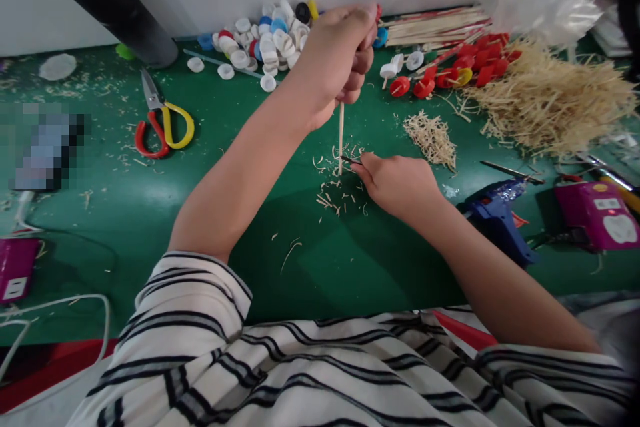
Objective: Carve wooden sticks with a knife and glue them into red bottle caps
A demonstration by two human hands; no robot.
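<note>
Right now the L hand (340, 60) is gripping a thin wooden stick (341, 133) upright, fist closed round its top, w/ the tip resting on the green table (200, 200). The R hand (395, 180) is pinching a small dark tool (350, 160) against the stick's lower end, shavings (335, 197) lying around it. Scissors (163, 121) are sitting well apart.

Looks like a small handcraft workshop to me, not a kitchen or an office. The green counter (125, 213) is littered with wood shavings (340, 193). There's a big heap of pale slivers (545, 103) on one side, a bundle of wooden sticks (435, 21) by the wall, and a pile of plastic bottle caps (265, 40), with some red caps (465, 67) stuck on sticks. Add scissors (163, 121), a blue glue gun (495, 213), plus a thin stick (341, 133) and a small dark blade (350, 160) right over the curls.
</note>
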